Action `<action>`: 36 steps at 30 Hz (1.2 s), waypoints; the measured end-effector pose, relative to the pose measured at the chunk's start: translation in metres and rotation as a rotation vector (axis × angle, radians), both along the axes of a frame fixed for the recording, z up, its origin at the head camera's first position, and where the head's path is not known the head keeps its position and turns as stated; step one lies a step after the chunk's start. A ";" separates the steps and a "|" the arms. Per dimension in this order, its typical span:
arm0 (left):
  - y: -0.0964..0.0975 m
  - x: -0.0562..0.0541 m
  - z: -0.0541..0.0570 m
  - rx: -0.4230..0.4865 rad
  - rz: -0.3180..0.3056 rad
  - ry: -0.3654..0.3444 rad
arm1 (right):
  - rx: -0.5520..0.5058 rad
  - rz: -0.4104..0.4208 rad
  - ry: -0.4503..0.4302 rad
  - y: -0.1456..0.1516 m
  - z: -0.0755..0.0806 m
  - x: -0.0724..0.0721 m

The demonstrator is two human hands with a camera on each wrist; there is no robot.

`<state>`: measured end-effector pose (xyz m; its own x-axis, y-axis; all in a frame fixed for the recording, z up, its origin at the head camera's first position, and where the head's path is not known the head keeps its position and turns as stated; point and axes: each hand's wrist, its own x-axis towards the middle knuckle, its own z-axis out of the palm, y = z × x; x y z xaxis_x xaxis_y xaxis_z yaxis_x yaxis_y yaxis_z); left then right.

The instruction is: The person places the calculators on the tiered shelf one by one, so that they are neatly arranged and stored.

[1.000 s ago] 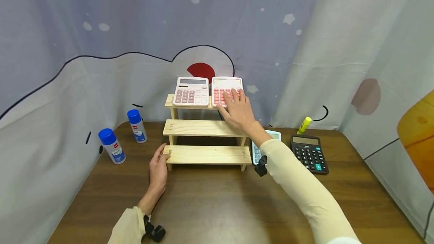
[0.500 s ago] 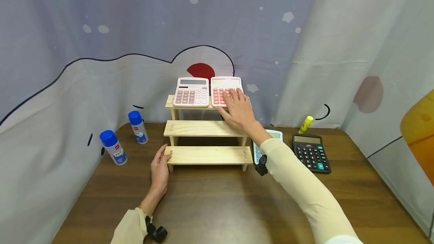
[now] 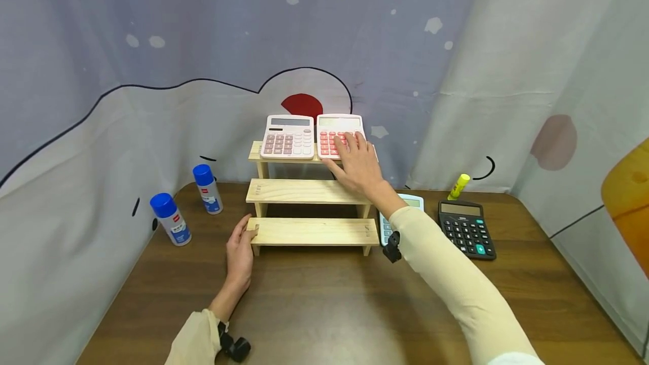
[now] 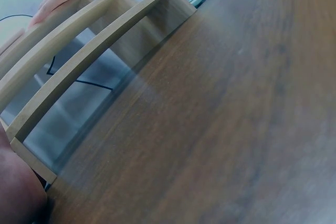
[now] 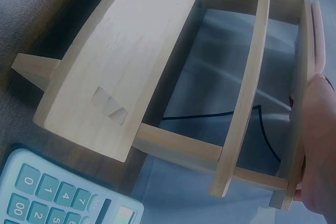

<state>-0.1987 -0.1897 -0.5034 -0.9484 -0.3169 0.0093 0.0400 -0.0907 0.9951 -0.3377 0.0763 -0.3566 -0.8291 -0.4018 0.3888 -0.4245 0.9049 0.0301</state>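
Note:
A three-step wooden display rack [image 3: 314, 232] stands on the table. On its top step a pink-and-white calculator with mauve keys [image 3: 288, 137] leans back at the left, beside a white calculator with coral keys [image 3: 329, 137]. My right hand [image 3: 357, 169] lies over the lower right of the coral-keyed one, fingers spread across its keys. My left hand [image 3: 239, 257] touches the left end of the bottom step, its fingers along the side and the thumb at the step's edge. In the right wrist view, my right hand [image 5: 319, 145] is beside the top step.
Right of the rack lie a light blue calculator [image 5: 58, 192], partly behind my right forearm, and a black calculator [image 3: 466, 230]. A yellow highlighter [image 3: 458, 186] stands behind them. Two blue-capped white bottles [image 3: 172, 221] stand on the left. A curtain [image 3: 203, 128] hangs behind the table.
Both hands keep their places on the calculator and the rack. The head view shifts only slightly.

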 end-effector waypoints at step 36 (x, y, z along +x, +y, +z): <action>0.001 -0.001 0.000 0.010 0.014 -0.011 | -0.036 -0.007 -0.053 0.022 0.009 0.015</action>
<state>-0.1996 -0.1883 -0.5034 -0.9438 -0.3305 -0.0042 0.0307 -0.1001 0.9945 -0.3229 0.0980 -0.3477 -0.8515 -0.3822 0.3588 -0.4181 0.9080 -0.0250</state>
